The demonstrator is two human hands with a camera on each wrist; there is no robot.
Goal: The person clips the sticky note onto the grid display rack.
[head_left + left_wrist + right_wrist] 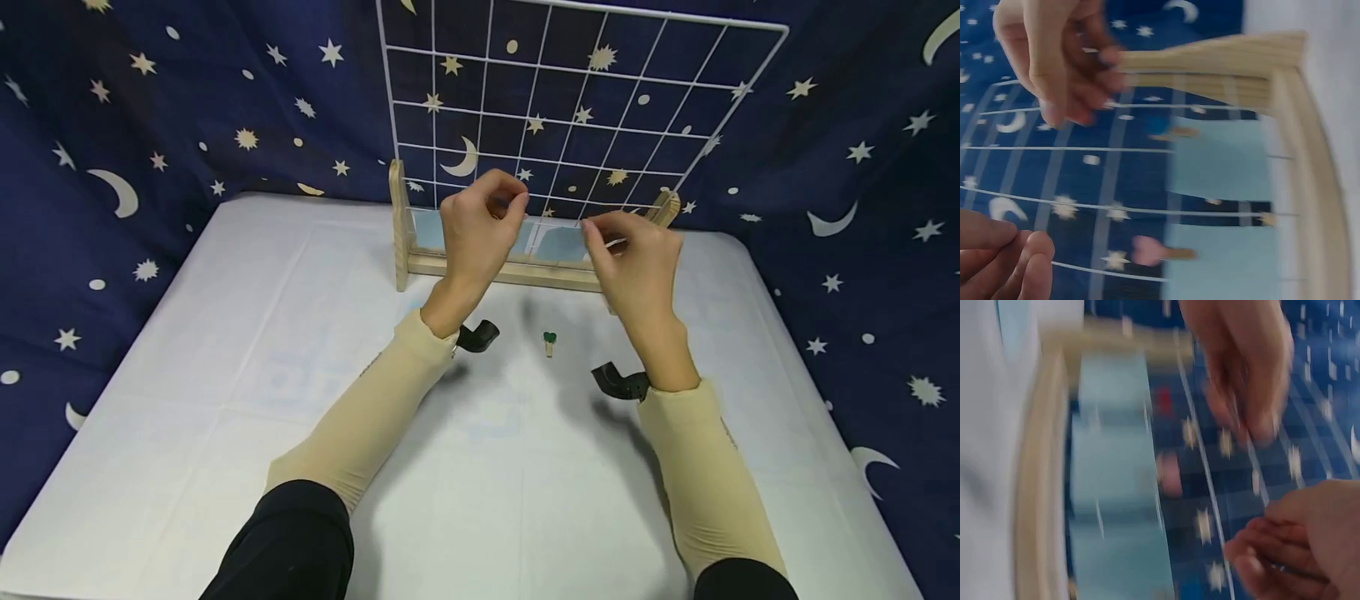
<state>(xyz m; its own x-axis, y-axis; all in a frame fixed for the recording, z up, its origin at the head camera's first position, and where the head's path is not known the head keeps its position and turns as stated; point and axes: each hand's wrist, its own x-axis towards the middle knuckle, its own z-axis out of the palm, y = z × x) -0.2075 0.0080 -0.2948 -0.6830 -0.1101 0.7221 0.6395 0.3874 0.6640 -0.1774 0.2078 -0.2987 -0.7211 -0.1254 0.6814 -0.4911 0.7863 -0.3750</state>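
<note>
Both hands are raised in front of a white wire grid [558, 121] on a wooden stand [510, 272]. My left hand [482, 221] has its thumb and index fingertips brought together. To its right, my right hand [636, 258] is bent in a similar pinch, a little lower. Whether either pinch holds something thin, I cannot tell. Pale blue cards [1219, 159] hang low along the grid. On them sit a small wooden clothespin with a pink heart [1147, 251] and one with a blue top [1160, 126]. Another clothespin with a green heart [550, 342] lies on the table between the forearms.
A white cloth covers the table [247, 350]. Dark blue fabric with moons and stars [187, 108] hangs behind and along the sides. Black curved wrist mounts [478, 337] stick out inward from both sleeves.
</note>
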